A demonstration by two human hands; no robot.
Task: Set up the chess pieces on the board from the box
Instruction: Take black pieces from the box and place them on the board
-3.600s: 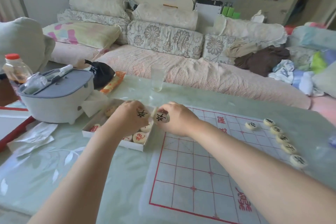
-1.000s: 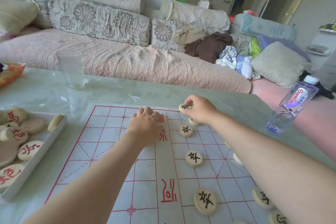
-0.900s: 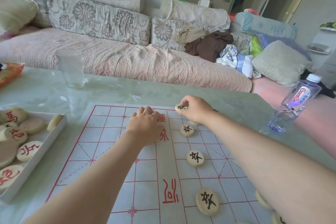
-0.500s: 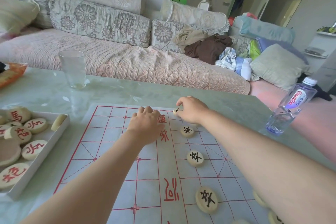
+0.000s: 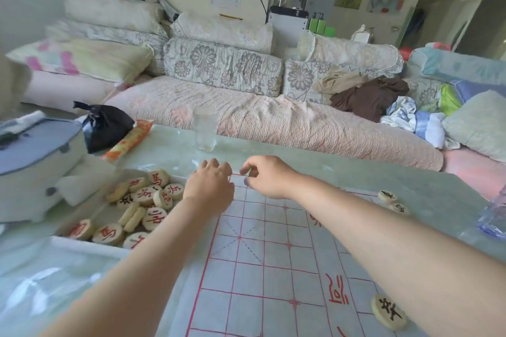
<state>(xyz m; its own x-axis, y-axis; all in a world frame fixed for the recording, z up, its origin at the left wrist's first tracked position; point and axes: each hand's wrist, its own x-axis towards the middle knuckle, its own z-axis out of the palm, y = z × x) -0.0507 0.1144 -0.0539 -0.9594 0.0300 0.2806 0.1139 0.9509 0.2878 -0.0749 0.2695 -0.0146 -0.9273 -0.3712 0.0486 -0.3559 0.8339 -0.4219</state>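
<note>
Through your head camera, your left hand (image 5: 209, 189) hovers knuckles-up over the far left corner of the white paper board with red grid lines (image 5: 260, 268). Its fingers are curled under, and you cannot tell whether they hold anything. Your right hand (image 5: 267, 178) is just beside it, fingers loosely bent, pinching nothing. Round cream pieces with red characters (image 5: 153, 200) lie heaped in the shallow white box (image 5: 87, 245) left of the board. Black-marked cream discs (image 5: 388, 314) sit on the board's right side.

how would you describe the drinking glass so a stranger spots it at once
Start at the green table by the sofa. Near its far edge, beyond the left hand and right hand, stands the glass. It alone is a clear, upright tumbler, right of a black bag and an orange packet.
</note>
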